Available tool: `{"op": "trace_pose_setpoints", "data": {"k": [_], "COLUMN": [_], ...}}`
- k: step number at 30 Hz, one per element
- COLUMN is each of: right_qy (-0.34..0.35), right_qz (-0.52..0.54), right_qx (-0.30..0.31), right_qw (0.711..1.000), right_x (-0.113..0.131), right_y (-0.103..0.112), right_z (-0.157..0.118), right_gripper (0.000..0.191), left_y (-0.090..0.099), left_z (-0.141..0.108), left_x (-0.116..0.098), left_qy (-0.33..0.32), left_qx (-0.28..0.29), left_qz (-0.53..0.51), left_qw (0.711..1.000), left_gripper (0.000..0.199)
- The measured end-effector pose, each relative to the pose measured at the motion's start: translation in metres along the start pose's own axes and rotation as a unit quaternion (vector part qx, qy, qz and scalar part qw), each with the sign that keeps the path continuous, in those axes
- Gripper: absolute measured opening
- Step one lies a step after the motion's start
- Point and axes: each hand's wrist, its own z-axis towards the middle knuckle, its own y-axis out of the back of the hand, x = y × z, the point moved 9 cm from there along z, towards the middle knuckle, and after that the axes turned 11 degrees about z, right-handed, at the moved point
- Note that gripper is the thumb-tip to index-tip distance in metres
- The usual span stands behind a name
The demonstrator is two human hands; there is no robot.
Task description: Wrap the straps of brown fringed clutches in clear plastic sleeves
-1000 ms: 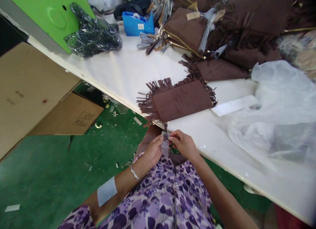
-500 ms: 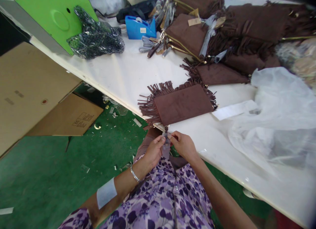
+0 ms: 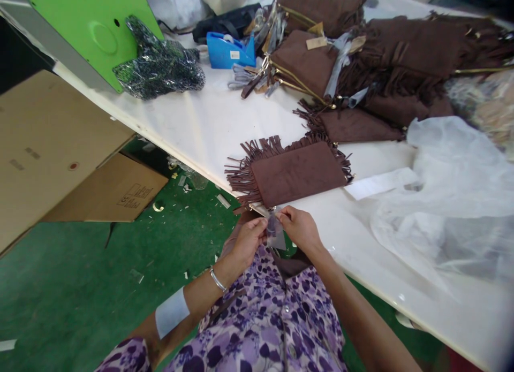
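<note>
A brown fringed pouch [image 3: 299, 174] lies flat at the near edge of the white table, its fringe toward the back and left. From its near edge, just off the table, hangs a small clear plastic sleeve [image 3: 275, 234]. My left hand [image 3: 249, 241] pinches the left side of this sleeve between thumb and fingers. On the right side, my right hand [image 3: 299, 227] grips the sleeve near its top. Whatever sits inside the sleeve is too blurred to make out.
Brown bags [image 3: 409, 51] are piled at the back right. A blue tape dispenser [image 3: 229, 51] and a dark plastic-wrapped bundle [image 3: 160, 69] stand at the back left. White plastic sheeting [image 3: 461, 174] covers the right side. Cardboard boxes [image 3: 52, 147] are left of the table [image 3: 193, 120].
The sleeve's lower end has swung slightly to the right and spread wider. Both hands still hold it, a little farther apart. The whole view has shifted slightly.
</note>
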Motion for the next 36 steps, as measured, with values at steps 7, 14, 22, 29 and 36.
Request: {"op": "trace_pose_setpoints", "data": {"k": [7, 14, 22, 29, 36], "right_qy": [0.020, -0.002, -0.032, -0.031, 0.007], "right_qz": [0.115, 0.227, 0.273, 0.262, 0.166], "right_qx": [-0.005, 0.012, 0.050, 0.101, 0.043], "right_qw": [0.993, 0.974, 0.960, 0.959, 0.985], "right_x": [0.001, -0.014, 0.005, 0.019, 0.023], "right_y": [-0.009, -0.025, -0.042, -0.060, -0.043], "right_z": [0.006, 0.013, -0.005, -0.021, -0.017], "right_gripper": [0.018, 0.024, 0.020, 0.026, 0.021], "left_y": [0.013, 0.009, 0.033, 0.050, 0.042], "left_z": [0.006, 0.013, -0.003, -0.023, -0.013], "left_x": [-0.001, -0.019, -0.021, -0.016, -0.014], "left_qy": [-0.017, -0.079, -0.041, -0.015, -0.011], "left_qx": [-0.091, -0.129, -0.130, -0.126, -0.124], "left_qz": [0.029, 0.062, 0.140, 0.116, 0.091], "left_qw": [0.995, 0.987, 0.981, 0.985, 0.988], "left_gripper": [0.037, 0.029, 0.031, 0.034, 0.034]}}
